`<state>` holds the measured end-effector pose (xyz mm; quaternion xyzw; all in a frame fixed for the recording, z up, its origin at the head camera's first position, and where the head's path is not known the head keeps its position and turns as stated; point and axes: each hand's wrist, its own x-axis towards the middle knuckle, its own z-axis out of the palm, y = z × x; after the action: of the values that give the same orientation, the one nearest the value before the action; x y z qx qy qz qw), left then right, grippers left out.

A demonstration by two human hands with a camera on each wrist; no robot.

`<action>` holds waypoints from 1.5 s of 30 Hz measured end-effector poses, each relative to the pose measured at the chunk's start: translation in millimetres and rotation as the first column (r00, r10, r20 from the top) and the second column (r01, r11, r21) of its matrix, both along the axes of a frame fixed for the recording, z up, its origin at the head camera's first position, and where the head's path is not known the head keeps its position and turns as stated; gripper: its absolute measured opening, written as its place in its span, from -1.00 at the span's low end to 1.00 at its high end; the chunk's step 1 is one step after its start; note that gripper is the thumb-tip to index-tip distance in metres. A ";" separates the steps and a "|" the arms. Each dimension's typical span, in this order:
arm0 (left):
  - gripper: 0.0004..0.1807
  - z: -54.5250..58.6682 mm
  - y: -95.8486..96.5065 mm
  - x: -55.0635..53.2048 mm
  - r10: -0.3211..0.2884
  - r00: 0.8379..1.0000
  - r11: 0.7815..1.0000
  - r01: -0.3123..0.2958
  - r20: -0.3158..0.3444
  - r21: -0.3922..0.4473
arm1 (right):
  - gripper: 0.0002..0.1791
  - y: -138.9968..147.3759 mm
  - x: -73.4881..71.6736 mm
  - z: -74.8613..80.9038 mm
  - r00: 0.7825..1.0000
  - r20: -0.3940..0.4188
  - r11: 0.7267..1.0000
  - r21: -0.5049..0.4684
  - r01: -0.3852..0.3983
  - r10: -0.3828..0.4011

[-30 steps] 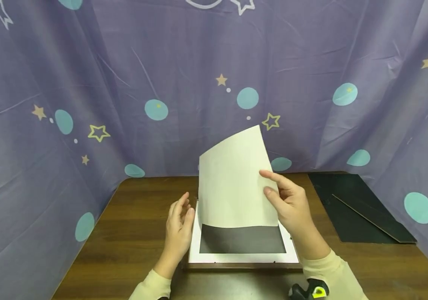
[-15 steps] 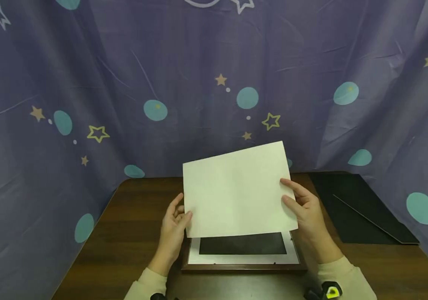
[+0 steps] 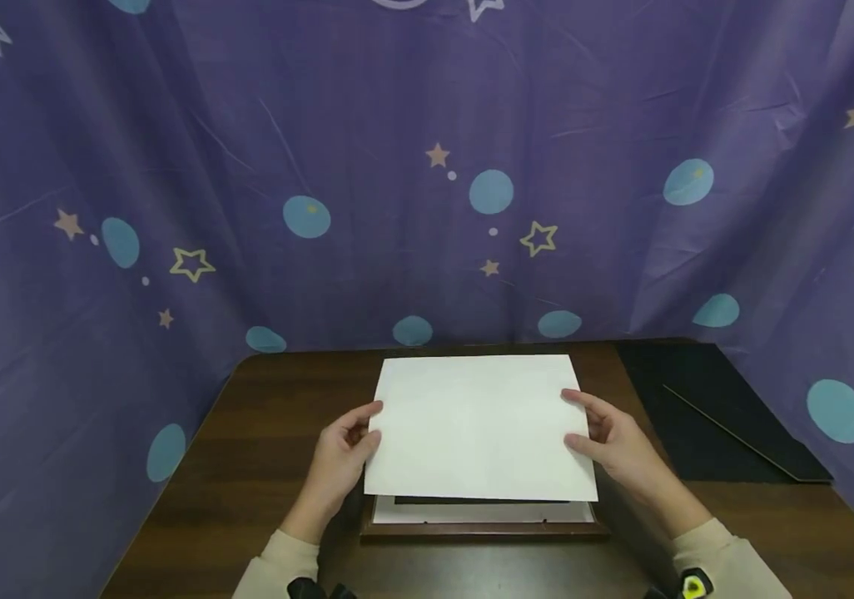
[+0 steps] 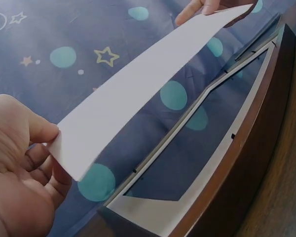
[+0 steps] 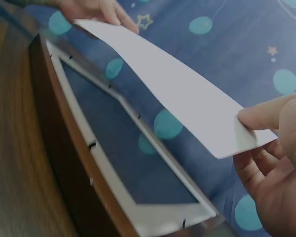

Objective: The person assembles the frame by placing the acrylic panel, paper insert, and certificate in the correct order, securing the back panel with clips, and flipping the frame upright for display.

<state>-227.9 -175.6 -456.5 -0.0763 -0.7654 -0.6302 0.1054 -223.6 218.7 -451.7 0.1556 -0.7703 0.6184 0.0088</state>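
Observation:
A blank white sheet of paper is held level above a brown picture frame lying on the table. My left hand pinches the sheet's left edge between thumb and fingers. At the opposite edge, my right hand grips it the same way. In the left wrist view the sheet bows slightly and stays apart from the frame. Inside the frame is a white mat around a dark, glossy opening, with small black tabs along the inner edge. In the head view the sheet hides most of the frame.
At the right of the wooden table lies a black board with a folded-out flap, its thin edge raised. A purple curtain with stars and blue spots encloses the table's back and sides.
The sheet has turned from upright, one-handed hold to wide and nearly level, and come down over the frame. My left hand has taken hold of its left edge; my right hand moved slightly right.

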 end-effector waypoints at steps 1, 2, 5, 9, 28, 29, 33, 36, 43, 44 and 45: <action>-0.60 -0.3 -0.8 -0.1 -0.005 1.000 1.000 0.005 0.005 -0.013 | -0.30 1.1 -1.2 -2.1 1.000 -0.001 1.000 0.019 -0.007 0.007; -0.60 -0.9 -1.6 -0.4 -0.011 1.000 1.000 0.011 0.013 -0.025 | -0.30 1.9 -2.6 -4.2 1.000 0.003 0.999 0.036 -0.004 0.004; -0.57 -4.3 -3.5 -2.0 -0.029 0.999 0.997 0.033 0.042 -0.076 | -0.31 2.9 -6.9 -9.7 1.000 0.017 0.995 0.095 0.011 -0.013; -0.50 -10.9 -6.1 -4.3 -0.054 0.997 0.982 0.064 0.056 -0.178 | -0.31 4.4 -11.7 -19.0 0.999 0.009 0.982 0.184 0.028 -0.031; -0.47 -23.2 -22.2 -2.1 -0.051 0.997 0.947 0.068 0.062 -0.313 | -0.42 5.8 -18.3 -42.7 0.992 -0.125 0.891 0.450 0.064 -0.008; -0.47 -23.7 -22.5 -2.2 -0.056 0.997 0.948 0.073 0.062 -0.311 | -0.42 6.6 -17.9 -43.2 0.993 -0.114 0.889 0.455 0.056 -0.004; -0.46 -27.3 -24.1 -2.9 -0.072 0.995 0.947 0.089 0.065 -0.310 | -0.43 9.3 -16.7 -45.6 0.996 -0.093 0.881 0.471 0.035 0.011; -0.46 -28.1 -23.6 -2.2 -0.076 0.994 0.947 0.096 0.075 -0.307 | -0.43 10.4 -15.7 -46.7 0.994 -0.104 0.877 0.480 0.030 0.023; -0.49 -2.9 -15.0 13.8 -0.095 0.990 0.948 0.122 0.104 -0.295 | -0.42 11.1 -13.6 -49.6 0.991 -0.129 0.860 0.509 0.036 0.034; -0.49 0.4 -14.3 15.8 -0.100 0.989 0.947 0.127 0.107 -0.294 | -0.42 11.4 -13.5 -49.7 0.991 -0.128 0.859 0.510 0.035 0.036; -0.49 0.7 -14.4 16.1 -0.101 0.988 0.948 0.131 0.115 -0.290 | -0.42 11.8 -13.3 -49.6 0.991 -0.126 0.859 0.512 0.034 0.036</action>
<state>-211.8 -190.0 -455.8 -0.1051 -0.8496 -0.5165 0.0177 -236.9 230.5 -501.3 0.1930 -0.9046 0.3796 0.0175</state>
